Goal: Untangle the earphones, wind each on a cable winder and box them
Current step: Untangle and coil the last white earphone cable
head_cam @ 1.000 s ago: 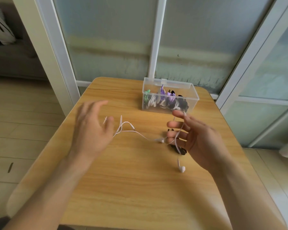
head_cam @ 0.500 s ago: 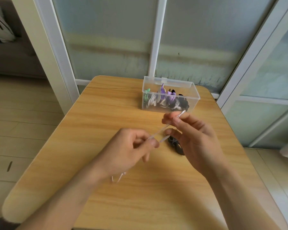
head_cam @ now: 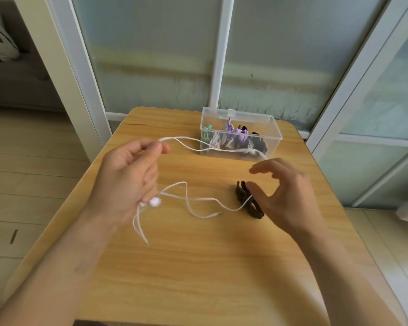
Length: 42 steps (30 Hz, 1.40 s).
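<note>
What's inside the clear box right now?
The clear box holds wound earphones: green, white, purple and black. They overlap, so the count and the box's floor are hidden.

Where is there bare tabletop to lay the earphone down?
The near half of the table, between the forearms, and the far left corner beside the clear box are bare. The middle is crowded: white earphone cable, black winder.

The wooden tabletop (head_cam: 198, 267) carries a clear plastic box (head_cam: 240, 140) near its far edge, holding wound earphones in green, white, purple and black. A black cable winder (head_cam: 247, 200) lies near the middle, closer to the right side.
</note>
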Each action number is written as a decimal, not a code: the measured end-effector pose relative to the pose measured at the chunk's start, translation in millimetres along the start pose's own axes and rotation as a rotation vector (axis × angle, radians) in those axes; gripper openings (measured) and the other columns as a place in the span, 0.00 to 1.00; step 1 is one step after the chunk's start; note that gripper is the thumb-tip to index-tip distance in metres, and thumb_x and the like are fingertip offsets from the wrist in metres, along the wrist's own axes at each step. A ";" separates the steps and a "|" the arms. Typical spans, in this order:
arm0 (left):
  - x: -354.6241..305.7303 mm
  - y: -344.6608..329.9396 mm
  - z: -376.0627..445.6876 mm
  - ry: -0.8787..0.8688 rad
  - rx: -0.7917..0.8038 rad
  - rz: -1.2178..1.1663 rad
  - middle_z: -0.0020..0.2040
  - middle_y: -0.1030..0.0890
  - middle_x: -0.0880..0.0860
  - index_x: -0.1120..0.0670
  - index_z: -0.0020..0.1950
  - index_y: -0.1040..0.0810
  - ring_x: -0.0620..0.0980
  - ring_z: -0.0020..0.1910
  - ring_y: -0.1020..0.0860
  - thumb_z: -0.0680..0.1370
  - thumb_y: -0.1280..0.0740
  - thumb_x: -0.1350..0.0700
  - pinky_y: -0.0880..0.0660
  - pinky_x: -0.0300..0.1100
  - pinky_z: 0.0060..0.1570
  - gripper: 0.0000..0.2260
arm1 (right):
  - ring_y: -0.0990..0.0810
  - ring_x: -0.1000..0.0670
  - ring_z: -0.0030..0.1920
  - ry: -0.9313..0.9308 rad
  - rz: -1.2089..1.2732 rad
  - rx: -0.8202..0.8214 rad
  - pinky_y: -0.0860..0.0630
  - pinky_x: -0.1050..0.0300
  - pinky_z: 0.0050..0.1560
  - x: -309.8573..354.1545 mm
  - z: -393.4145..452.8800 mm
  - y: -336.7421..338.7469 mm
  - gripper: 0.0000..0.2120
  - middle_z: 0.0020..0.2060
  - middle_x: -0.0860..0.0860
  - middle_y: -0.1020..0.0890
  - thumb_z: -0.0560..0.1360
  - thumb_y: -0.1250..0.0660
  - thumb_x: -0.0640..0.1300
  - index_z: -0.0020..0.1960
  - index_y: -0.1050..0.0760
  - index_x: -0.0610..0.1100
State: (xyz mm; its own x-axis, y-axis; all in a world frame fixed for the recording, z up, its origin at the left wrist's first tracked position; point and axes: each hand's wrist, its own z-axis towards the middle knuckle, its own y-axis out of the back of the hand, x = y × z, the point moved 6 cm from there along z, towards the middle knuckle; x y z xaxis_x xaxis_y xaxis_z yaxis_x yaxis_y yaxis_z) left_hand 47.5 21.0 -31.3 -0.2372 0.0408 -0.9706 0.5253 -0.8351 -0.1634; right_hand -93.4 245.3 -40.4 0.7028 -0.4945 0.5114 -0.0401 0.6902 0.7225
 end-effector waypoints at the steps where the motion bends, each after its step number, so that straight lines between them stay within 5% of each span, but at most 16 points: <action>1: 0.4 8.8 2.6 0.011 -0.011 0.059 0.25 0.39 0.52 0.58 0.46 0.21 0.45 0.18 0.43 0.81 0.37 0.58 0.44 0.36 0.21 0.08 | 0.23 0.59 0.46 -0.036 -0.003 -0.048 0.22 0.58 0.48 -6.0 1.4 3.1 0.11 0.49 0.57 0.19 0.72 0.23 0.42 0.52 0.20 0.49; 7: -4.0 31.2 8.6 -0.015 0.028 0.525 0.24 0.34 0.44 0.55 0.48 0.19 0.43 0.24 0.40 0.82 0.37 0.57 0.41 0.33 0.23 0.09 | 0.24 0.56 0.48 -0.019 0.131 -0.106 0.24 0.58 0.45 -1.5 -0.1 -7.2 0.15 0.49 0.54 0.22 0.72 0.26 0.38 0.55 0.23 0.48; 11: -1.5 23.9 2.5 0.074 0.120 0.274 0.29 0.31 0.51 0.56 0.50 0.23 0.48 0.24 0.36 0.82 0.40 0.55 0.38 0.36 0.22 0.08 | 0.24 0.54 0.57 0.253 0.250 0.175 0.28 0.63 0.56 46.9 -19.5 -48.4 0.15 0.55 0.53 0.21 0.74 0.27 0.44 0.60 0.22 0.47; 13: -1.6 14.8 -2.0 0.092 0.199 0.165 0.29 0.31 0.53 0.55 0.51 0.26 0.50 0.21 0.36 0.80 0.40 0.51 0.41 0.38 0.23 0.09 | 0.29 0.56 0.65 0.281 0.211 0.381 0.33 0.64 0.66 58.2 -32.3 -74.7 0.25 0.63 0.55 0.25 0.77 0.30 0.52 0.72 0.31 0.50; 15: -0.7 9.6 -4.9 0.125 0.229 0.103 0.28 0.32 0.54 0.55 0.51 0.28 0.49 0.19 0.38 0.81 0.41 0.52 0.42 0.37 0.22 0.08 | 0.28 0.53 0.64 0.267 0.119 0.459 0.31 0.58 0.67 55.8 -37.5 -92.7 0.24 0.62 0.55 0.23 0.80 0.34 0.55 0.74 0.32 0.53; 18: 1.6 24.8 0.5 0.100 0.085 0.340 0.23 0.33 0.54 0.56 0.47 0.29 0.48 0.17 0.41 0.84 0.44 0.55 0.43 0.32 0.20 0.09 | 0.23 0.51 0.46 0.249 0.096 0.381 0.24 0.50 0.50 50.2 -29.3 -92.3 0.08 0.44 0.53 0.18 0.81 0.34 0.50 0.52 0.18 0.48; 20: 3.0 40.9 7.0 0.075 -0.051 0.415 0.23 0.33 0.52 0.56 0.47 0.27 0.47 0.18 0.42 0.85 0.44 0.57 0.45 0.34 0.21 0.10 | 0.23 0.58 0.39 0.178 0.174 0.282 0.27 0.63 0.43 42.0 -19.9 -79.8 0.08 0.37 0.54 0.19 0.80 0.32 0.47 0.46 0.17 0.45; 23: 5.2 67.3 12.1 0.096 -0.247 0.195 0.23 0.36 0.49 0.56 0.45 0.26 0.46 0.18 0.42 0.85 0.44 0.59 0.46 0.36 0.23 0.11 | 0.25 0.61 0.34 0.095 0.176 0.172 0.35 0.73 0.38 31.6 -8.3 -55.4 0.06 0.33 0.56 0.21 0.77 0.28 0.43 0.43 0.15 0.46; 30: 20.9 102.9 15.2 0.152 -0.554 -0.070 0.22 0.38 0.46 0.54 0.43 0.27 0.44 0.18 0.42 0.83 0.45 0.61 0.46 0.33 0.21 0.12 | 0.30 0.55 0.27 -0.280 0.509 -0.107 0.33 0.62 0.30 -1.8 0.9 -17.0 0.11 0.25 0.47 0.24 0.64 0.36 0.42 0.27 0.24 0.37; 33: 33.2 103.9 18.4 0.263 -0.541 -0.212 0.23 0.39 0.46 0.54 0.42 0.28 0.43 0.18 0.42 0.83 0.46 0.61 0.47 0.32 0.20 0.12 | 0.31 0.52 0.30 -0.425 0.639 -0.270 0.34 0.56 0.35 -19.2 0.5 -7.0 0.12 0.24 0.50 0.26 0.65 0.37 0.44 0.27 0.24 0.39; 36: 38.3 94.0 18.9 0.340 -0.400 -0.149 0.22 0.37 0.46 0.55 0.44 0.28 0.42 0.17 0.42 0.84 0.45 0.61 0.47 0.32 0.18 0.11 | 0.36 0.50 0.30 -0.543 0.736 -0.363 0.37 0.54 0.32 -30.5 -2.9 -7.7 0.14 0.24 0.51 0.32 0.71 0.36 0.44 0.29 0.20 0.44; 38: 37.4 84.3 19.5 0.341 -0.334 -0.312 0.23 0.38 0.45 0.54 0.43 0.29 0.41 0.17 0.42 0.84 0.46 0.60 0.45 0.34 0.17 0.11 | 0.35 0.51 0.29 -0.562 0.767 -0.394 0.37 0.55 0.30 -32.0 -4.2 -7.6 0.14 0.25 0.52 0.31 0.74 0.36 0.43 0.32 0.19 0.46; 42: 31.6 56.5 19.3 0.277 -0.274 -0.837 0.27 0.38 0.45 0.53 0.42 0.31 0.43 0.24 0.39 0.83 0.47 0.61 0.37 0.34 0.28 0.12 | 0.25 0.57 0.30 -0.424 0.534 -0.183 0.29 0.59 0.34 -16.8 -0.3 -15.1 0.09 0.27 0.58 0.20 0.76 0.31 0.47 0.39 0.17 0.49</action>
State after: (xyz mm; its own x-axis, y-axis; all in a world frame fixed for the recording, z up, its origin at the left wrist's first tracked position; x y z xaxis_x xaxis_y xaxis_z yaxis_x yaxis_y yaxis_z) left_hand 53.9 -35.4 -67.8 -0.4419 0.7319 -0.5188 0.4541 -0.3162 -0.8329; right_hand -104.4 243.3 -60.0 0.2815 -0.2014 0.9382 -0.1562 0.9551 0.2519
